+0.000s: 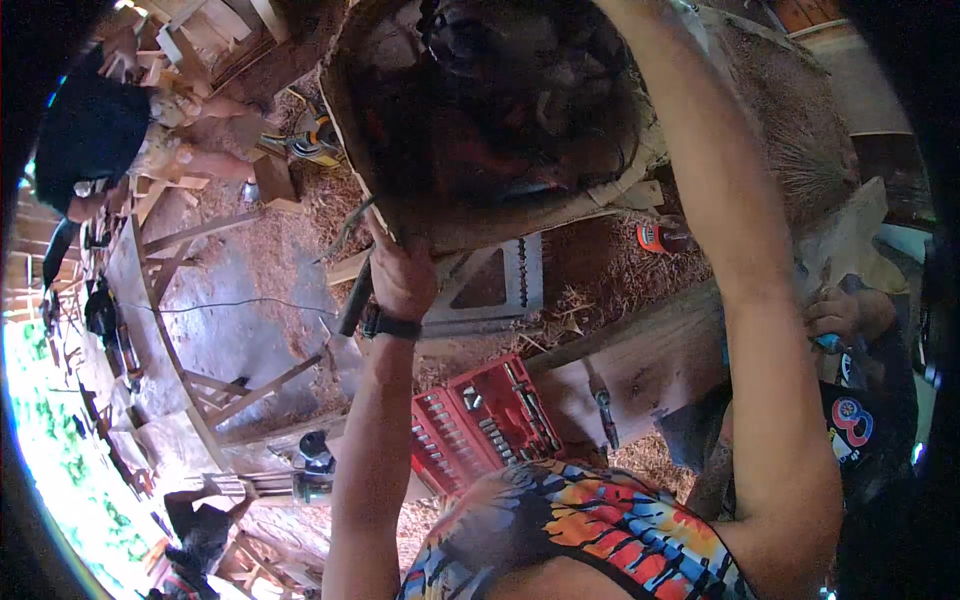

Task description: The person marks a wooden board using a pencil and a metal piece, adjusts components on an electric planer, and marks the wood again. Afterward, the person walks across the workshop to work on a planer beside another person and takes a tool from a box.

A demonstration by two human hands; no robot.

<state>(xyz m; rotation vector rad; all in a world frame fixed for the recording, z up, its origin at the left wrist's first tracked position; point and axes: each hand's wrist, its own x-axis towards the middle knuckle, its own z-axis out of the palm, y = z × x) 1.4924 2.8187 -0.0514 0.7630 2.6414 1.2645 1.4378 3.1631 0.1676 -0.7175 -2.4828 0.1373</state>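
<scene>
- Fingers of the left hand (402, 275) wrap a dark tool handle (356, 298), pressed against the large round wooden slab (480, 110) just above them.
- Right hand is out of view; its arm (740, 250) crosses the slab.
- One red socket set (490, 420) lies open below the fingers.
- One other person (110, 130) works well apart.

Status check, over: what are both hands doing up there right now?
Left hand gripping a dark tool handle against the big rough wooden slab. Right hand out of view; arm raised. Open red socket set case below, apart.
</scene>
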